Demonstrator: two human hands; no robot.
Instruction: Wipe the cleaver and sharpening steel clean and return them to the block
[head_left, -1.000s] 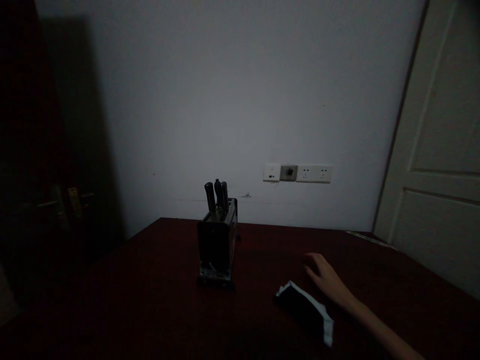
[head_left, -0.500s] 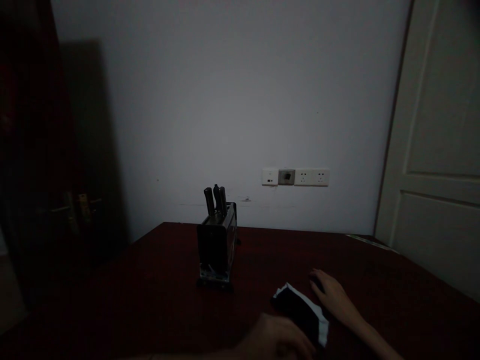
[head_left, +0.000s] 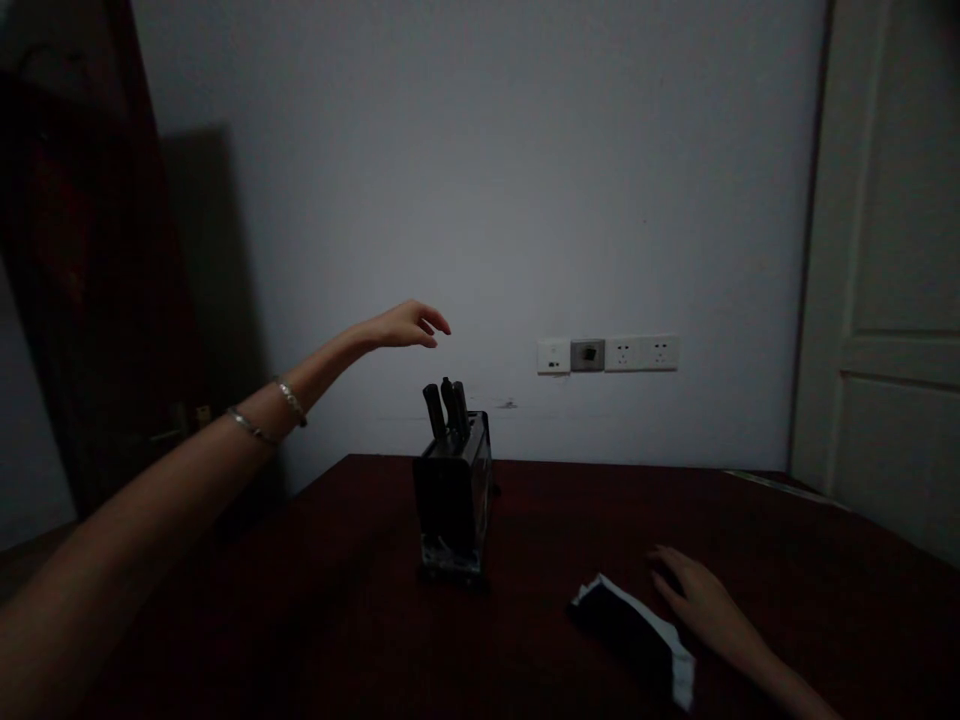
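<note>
My left hand [head_left: 414, 325] hangs in the air above the knife block [head_left: 450, 500], fingers bent and apart with nothing in them. Several dark knife handles [head_left: 448, 407] stick up from the top of the block, a little below those fingers. On the right, my right hand [head_left: 701, 600] rests on the table with its fingers and thumb apart, holding nothing. Just left of it lies a dark, flat piece with a white edge [head_left: 637, 635]; its kind is hard to make out in the dim light.
The dark red table [head_left: 555, 520] reaches back to a pale wall with a row of sockets [head_left: 609, 354]. A light panelled door [head_left: 892, 300] stands at the right, and a dark door [head_left: 97, 250] at the left.
My left hand has risen from beside the dark piece with the white edge, moving up and left to above the knife block. My right hand stays on the table. The view has shifted slightly.
</note>
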